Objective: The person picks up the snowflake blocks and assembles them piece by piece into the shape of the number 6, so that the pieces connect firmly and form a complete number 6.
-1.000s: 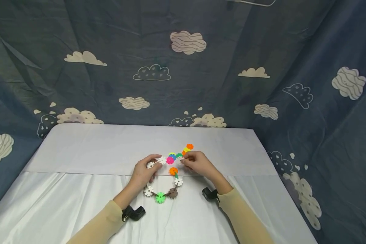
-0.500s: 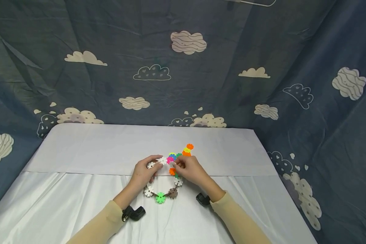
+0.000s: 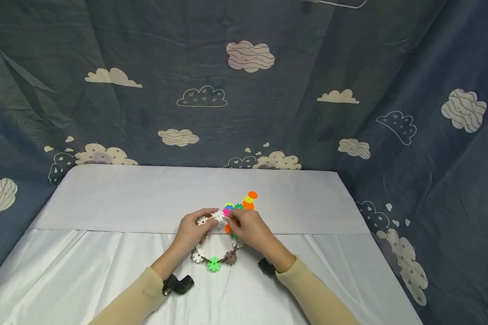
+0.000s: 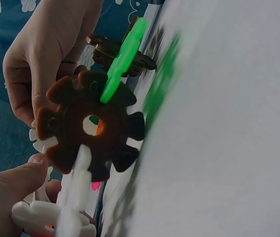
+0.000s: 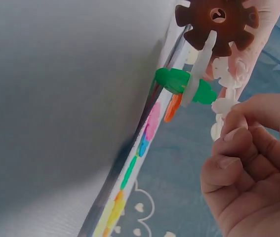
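In the head view my left hand [image 3: 190,227] pinches a white notched flower-shaped disc [image 3: 218,215] between thumb and fingers. That disc belongs to a curved chain of interlocking discs, including a bright green disc [image 3: 213,264], a brown disc [image 3: 230,257] and an orange disc [image 3: 228,229] at the right end. My right hand [image 3: 250,228] pinches a small white disc [image 5: 222,106] against the left hand's disc; its fingertips hide most of it. Whether the two white discs are locked together I cannot tell. In the left wrist view, a brown disc [image 4: 63,113] blocks part of both hands.
Behind the hands several loose discs lie in a slanting row on the white-covered table [image 3: 146,189]: pink [image 3: 227,212], blue, green [image 3: 238,206], yellow [image 3: 249,199] and orange [image 3: 253,195]. A dark cloud-print curtain [image 3: 268,126] surrounds the table's back and sides.
My right hand has moved left and slightly down from beside the loose discs, carrying the small white disc to the chain. The left hand has stayed almost still, holding the chain.
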`<state>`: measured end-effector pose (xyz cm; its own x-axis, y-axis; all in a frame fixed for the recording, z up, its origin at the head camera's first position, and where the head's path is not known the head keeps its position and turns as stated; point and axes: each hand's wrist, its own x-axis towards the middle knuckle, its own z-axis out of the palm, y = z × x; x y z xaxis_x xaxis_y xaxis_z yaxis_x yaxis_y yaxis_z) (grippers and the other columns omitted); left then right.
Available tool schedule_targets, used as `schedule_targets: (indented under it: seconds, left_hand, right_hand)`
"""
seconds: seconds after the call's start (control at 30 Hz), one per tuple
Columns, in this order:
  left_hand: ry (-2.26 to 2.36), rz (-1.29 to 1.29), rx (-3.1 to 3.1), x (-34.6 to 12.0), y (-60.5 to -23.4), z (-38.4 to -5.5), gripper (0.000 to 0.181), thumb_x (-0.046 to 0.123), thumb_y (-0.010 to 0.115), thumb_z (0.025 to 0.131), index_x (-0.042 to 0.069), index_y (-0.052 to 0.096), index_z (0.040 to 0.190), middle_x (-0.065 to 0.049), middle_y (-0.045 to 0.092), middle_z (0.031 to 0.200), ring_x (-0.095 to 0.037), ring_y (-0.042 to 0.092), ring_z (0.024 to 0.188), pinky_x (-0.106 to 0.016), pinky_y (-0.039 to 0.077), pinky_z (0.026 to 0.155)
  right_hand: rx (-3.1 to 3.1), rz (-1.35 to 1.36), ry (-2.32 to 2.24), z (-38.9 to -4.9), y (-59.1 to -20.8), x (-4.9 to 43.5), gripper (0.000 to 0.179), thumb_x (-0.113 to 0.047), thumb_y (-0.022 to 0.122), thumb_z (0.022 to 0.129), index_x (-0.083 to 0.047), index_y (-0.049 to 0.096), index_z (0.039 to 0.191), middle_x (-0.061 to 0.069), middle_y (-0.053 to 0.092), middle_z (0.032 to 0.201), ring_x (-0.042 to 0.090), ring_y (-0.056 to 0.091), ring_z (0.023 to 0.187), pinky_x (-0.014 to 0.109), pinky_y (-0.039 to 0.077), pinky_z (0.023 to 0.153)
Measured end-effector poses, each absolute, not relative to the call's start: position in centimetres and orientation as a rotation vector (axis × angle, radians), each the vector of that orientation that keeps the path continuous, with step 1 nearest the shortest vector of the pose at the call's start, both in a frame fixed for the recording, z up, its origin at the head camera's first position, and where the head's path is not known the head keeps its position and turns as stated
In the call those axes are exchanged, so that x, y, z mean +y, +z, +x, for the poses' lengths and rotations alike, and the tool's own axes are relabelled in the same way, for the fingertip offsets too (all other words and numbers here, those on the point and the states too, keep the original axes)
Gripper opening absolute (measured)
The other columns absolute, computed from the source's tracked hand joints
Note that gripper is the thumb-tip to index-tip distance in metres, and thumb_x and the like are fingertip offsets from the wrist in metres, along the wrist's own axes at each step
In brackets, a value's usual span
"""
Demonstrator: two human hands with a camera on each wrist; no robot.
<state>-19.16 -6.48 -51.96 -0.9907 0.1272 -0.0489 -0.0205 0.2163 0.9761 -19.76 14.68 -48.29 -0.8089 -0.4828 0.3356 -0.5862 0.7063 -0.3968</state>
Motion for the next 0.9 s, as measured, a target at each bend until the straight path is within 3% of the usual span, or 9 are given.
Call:
schedule_targets:
  seconds: [0.2, 0.4, 0.6, 0.7, 0.8, 0.9]
  left_hand:
    - [1.881, 0.091, 2.377, -6.4, -51.9, -19.1, 0.035, 0.026, 0.082, 0.095, 0.025, 0.077, 0.129, -0.015, 0.063, 0.065, -0.012, 0.046, 0.046, -0.022, 0.04, 0.045]
    - [1.895, 0.063, 2.364, -6.3, -51.9, -19.1, 0.033, 0.02, 0.082, 0.093, 0.022, 0.079, 0.126, -0.009, 0.072, 0.095, -0.011, 0.05, 0.049, -0.022, 0.043, 0.047]
    - [1.967, 0.055, 2.245, -6.1, -52.1, -19.1, 0.033, 0.016, 0.081, 0.095, 0.01, 0.077, 0.127, -0.012, 0.071, 0.07, -0.009, 0.061, 0.058, -0.021, 0.058, 0.058]
    - [1.985, 0.063, 2.239, -6.1, -52.0, -19.2, 0.034, 0.015, 0.08, 0.095, 0.009, 0.076, 0.129, -0.014, 0.076, 0.085, -0.011, 0.065, 0.062, -0.024, 0.061, 0.062]
    - [1.988, 0.066, 2.252, -6.2, -52.0, -19.3, 0.035, 0.015, 0.079, 0.096, 0.012, 0.075, 0.131, -0.016, 0.075, 0.096, -0.013, 0.066, 0.063, -0.026, 0.062, 0.061]
    - [1.978, 0.055, 2.268, -6.2, -52.0, -19.4, 0.036, 0.018, 0.078, 0.098, 0.015, 0.074, 0.133, -0.016, 0.072, 0.1, -0.014, 0.065, 0.063, -0.027, 0.061, 0.058]
  right_hand:
    - [-2.684, 0.884, 0.648, -19.3, -48.2, 14.2, 0.016, -0.007, 0.077, 0.097, -0.009, 0.068, 0.084, -0.003, 0.059, 0.069, 0.006, 0.046, 0.06, 0.015, 0.041, 0.055]
    - [-2.707, 0.918, 0.626, -19.0, -48.5, 13.9, 0.013, -0.006, 0.075, 0.098, -0.008, 0.069, 0.087, -0.003, 0.058, 0.07, 0.006, 0.046, 0.06, 0.015, 0.042, 0.056]
    - [-2.692, 0.913, 0.656, -19.1, -48.8, 14.2, 0.017, -0.006, 0.074, 0.099, -0.009, 0.066, 0.085, -0.003, 0.057, 0.069, 0.006, 0.046, 0.06, 0.016, 0.041, 0.055]
    - [-2.678, 0.908, 0.659, -19.3, -48.8, 14.1, 0.017, -0.007, 0.074, 0.099, -0.009, 0.066, 0.084, -0.003, 0.058, 0.069, 0.006, 0.046, 0.061, 0.016, 0.041, 0.056]
    - [-2.713, 0.881, 0.707, -19.7, -48.4, 14.3, 0.009, -0.012, 0.075, 0.1, -0.006, 0.072, 0.093, -0.001, 0.061, 0.07, 0.006, 0.048, 0.061, 0.016, 0.042, 0.056]
    - [-2.823, 0.752, 0.828, -20.4, -48.1, 15.3, 0.02, -0.023, 0.072, 0.103, -0.005, 0.076, 0.113, 0.0, 0.06, 0.069, 0.009, 0.048, 0.06, 0.019, 0.041, 0.057]
